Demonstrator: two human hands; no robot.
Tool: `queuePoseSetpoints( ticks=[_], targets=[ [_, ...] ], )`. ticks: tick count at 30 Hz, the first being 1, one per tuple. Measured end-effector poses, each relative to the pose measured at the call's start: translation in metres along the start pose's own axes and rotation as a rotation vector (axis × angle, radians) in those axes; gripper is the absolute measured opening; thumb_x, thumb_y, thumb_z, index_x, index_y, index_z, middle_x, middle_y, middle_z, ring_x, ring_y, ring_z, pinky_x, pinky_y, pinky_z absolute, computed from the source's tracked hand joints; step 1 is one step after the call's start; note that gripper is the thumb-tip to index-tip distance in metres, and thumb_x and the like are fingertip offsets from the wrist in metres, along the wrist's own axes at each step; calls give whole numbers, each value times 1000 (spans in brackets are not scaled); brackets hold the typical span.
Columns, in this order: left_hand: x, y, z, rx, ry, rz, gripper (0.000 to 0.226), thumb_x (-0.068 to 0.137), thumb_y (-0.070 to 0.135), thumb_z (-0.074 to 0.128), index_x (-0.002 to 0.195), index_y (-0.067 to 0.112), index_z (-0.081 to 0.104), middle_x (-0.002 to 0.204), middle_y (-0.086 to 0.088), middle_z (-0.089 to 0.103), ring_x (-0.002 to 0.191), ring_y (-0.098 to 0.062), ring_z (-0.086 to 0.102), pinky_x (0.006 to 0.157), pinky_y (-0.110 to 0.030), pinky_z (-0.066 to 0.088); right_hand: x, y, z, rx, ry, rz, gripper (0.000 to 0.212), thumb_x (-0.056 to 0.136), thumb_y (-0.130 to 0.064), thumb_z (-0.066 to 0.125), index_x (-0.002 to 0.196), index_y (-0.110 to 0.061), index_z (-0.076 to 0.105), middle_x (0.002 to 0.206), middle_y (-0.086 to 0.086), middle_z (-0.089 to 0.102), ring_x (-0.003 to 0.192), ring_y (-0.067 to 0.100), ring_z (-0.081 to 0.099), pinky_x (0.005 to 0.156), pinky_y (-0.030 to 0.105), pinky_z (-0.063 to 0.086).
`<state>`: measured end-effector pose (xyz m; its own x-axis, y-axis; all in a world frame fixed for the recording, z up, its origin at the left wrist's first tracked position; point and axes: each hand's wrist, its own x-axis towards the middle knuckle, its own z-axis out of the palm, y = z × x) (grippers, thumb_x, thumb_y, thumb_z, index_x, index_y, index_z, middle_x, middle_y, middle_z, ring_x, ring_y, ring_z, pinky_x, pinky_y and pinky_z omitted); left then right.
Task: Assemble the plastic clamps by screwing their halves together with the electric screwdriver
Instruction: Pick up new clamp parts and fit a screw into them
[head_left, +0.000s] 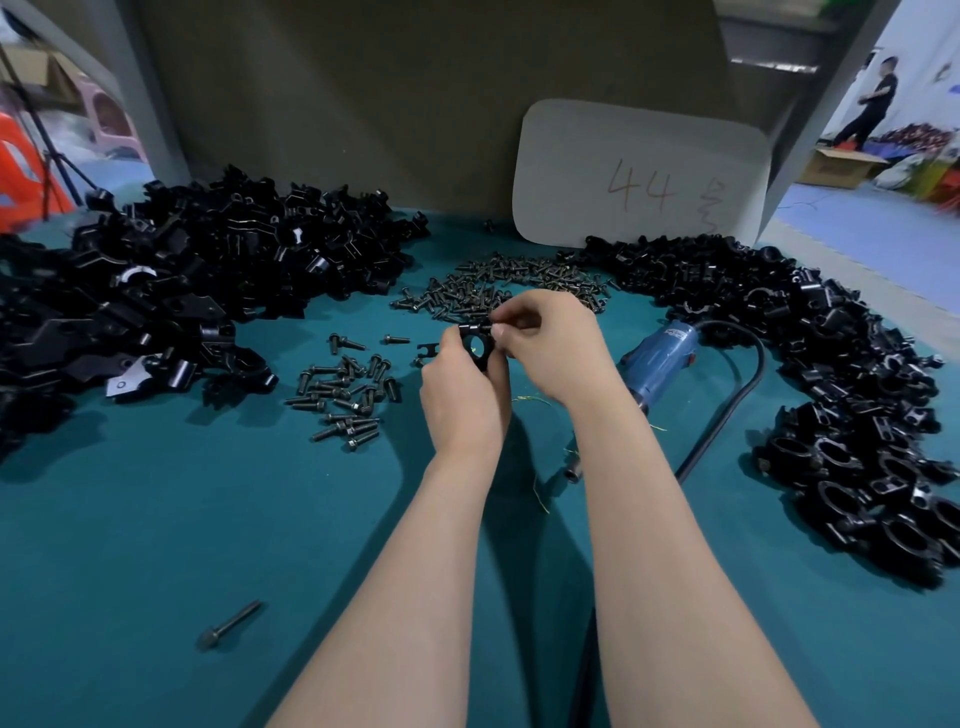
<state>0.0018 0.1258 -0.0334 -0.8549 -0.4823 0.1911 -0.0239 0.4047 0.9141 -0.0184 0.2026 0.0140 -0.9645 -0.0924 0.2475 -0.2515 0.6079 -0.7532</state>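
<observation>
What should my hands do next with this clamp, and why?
Probably free the right hand and reach for the blue screwdriver. The left hand grips the clamp, and the right hand's fingers pinch at its top edge, hiding what they hold. The screwdriver lies unheld on the mat.

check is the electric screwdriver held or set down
Set down: the electric screwdriver lies on the table; left hand and right hand hold a clamp.
</observation>
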Motion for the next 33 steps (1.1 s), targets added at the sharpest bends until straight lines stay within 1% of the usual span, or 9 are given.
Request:
queuePoseSetpoints(
  ticks=[5, 9, 14, 17, 20, 22, 25, 28, 33],
  targets=[
    [1, 0, 0, -42, 38, 33, 30, 94, 35, 56, 107, 7, 58, 87, -8, 65, 77, -28, 59, 64, -35, 47, -1, -3, 6, -60, 78, -24, 9, 93, -19, 60, 96, -16, 68, 87, -5, 60, 84, 10, 54, 73, 17, 37],
    [1, -1, 0, -41, 46, 28, 31, 95, 39, 53, 97, 9, 58, 81, -5, 62, 73, -27, 59, 64, -37, 50, -1, -5, 15, -124, 94, 3, 18, 97, -27, 52, 102, -13, 62, 93, 1, 60, 93, 19, 56, 77, 28, 41],
    [3, -4, 3, 66, 53, 29, 18, 97, 26, 49, 102, 9, 56, 81, -7, 62, 76, -29, 59, 64, -38, 48, 0, -1, 25, -248, 90, 13, 29, 102, -32, 40, 106, -7, 52, 104, 9, 58, 95, 25, 51, 73, 30, 31],
    [3, -4, 2, 90, 70, 38, 20, 97, 22, 47, 109, 8, 56, 85, -9, 64, 78, -30, 60, 63, -37, 46, 0, 1, 27, -287, 76, 1, 31, 103, -35, 33, 92, -10, 48, 88, 4, 54, 79, 22, 44, 68, 31, 28],
    [2, -4, 0, 19, 70, 33, 28, 94, 28, 55, 115, 9, 58, 92, -9, 67, 81, -28, 61, 69, -37, 50, 1, 4, 23, -185, 46, -2, 36, 102, -39, 34, 81, -13, 49, 70, -5, 49, 68, 16, 46, 58, 30, 28],
    [3, -3, -2, -109, 60, -11, 20, 92, 30, 61, 102, 13, 61, 93, -5, 69, 78, -21, 60, 70, -31, 47, 3, 10, 18, -56, 107, 61, 42, 102, -41, 33, 82, -12, 56, 73, -5, 54, 67, 9, 49, 54, 26, 30],
    [9, 0, -6, -583, 13, -236, 9, 93, 21, 63, 93, 13, 58, 92, -7, 69, 76, -16, 68, 69, -24, 54, 9, 24, 10, -97, 234, 232, 33, 103, -26, 34, 108, -9, 62, 101, 6, 62, 93, 23, 57, 71, 29, 38],
    [14, 3, -11, -999, -55, -419, 9, 94, 11, 60, 89, 9, 53, 83, -8, 64, 71, -15, 67, 61, -16, 55, 18, 30, 15, -243, 79, 313, 34, 97, -11, 42, 128, -16, 55, 128, 12, 56, 115, 30, 52, 93, 34, 42],
    [14, 4, -14, -1233, -179, -512, 13, 95, 7, 57, 104, 6, 48, 91, -16, 63, 76, -19, 66, 69, -21, 58, 23, 26, 33, -504, -51, 327, 39, 94, -16, 51, 132, -24, 54, 139, 9, 44, 128, 33, 38, 101, 42, 35]
  ],
)
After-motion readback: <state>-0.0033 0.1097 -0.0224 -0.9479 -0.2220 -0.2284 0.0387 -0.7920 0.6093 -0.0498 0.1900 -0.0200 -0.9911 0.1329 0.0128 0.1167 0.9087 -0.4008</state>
